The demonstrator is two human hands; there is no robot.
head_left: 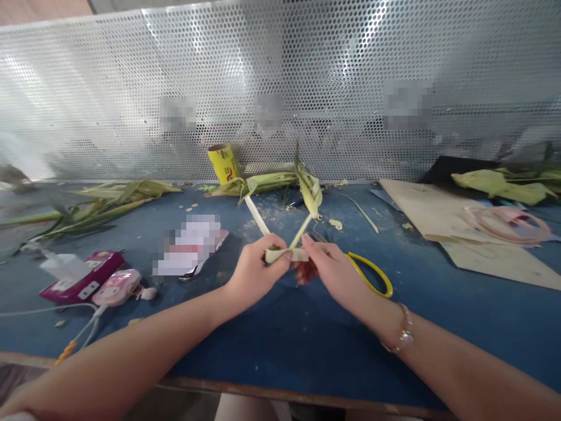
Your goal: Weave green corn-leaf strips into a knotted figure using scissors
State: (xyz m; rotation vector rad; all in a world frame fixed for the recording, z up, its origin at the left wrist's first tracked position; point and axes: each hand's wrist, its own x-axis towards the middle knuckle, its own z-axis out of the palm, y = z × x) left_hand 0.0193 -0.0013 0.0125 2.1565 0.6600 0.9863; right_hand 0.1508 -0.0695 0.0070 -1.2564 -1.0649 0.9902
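My left hand [258,266] pinches a folded, pale green leaf strip [276,254] between thumb and fingers. On the strip's other end, the fingers of my right hand [328,266] are closed. Two long ends stand up from the fold in a V, a white one [258,215] to the left and a greener one [301,231] to the right. Just beside my right hand lie scissors with a yellow handle [381,275], partly hidden by that hand. Beyond both hands rests a pile of yellow-green leaves [272,182].
Left on the blue table [272,351] are a phone [190,245], a purple power strip [83,278], a pink case [117,286] and cables. A yellow tube [223,164] stands near the perforated metal screen [307,76]. Cardboard [421,210] and a pink coil [508,225] lie right.
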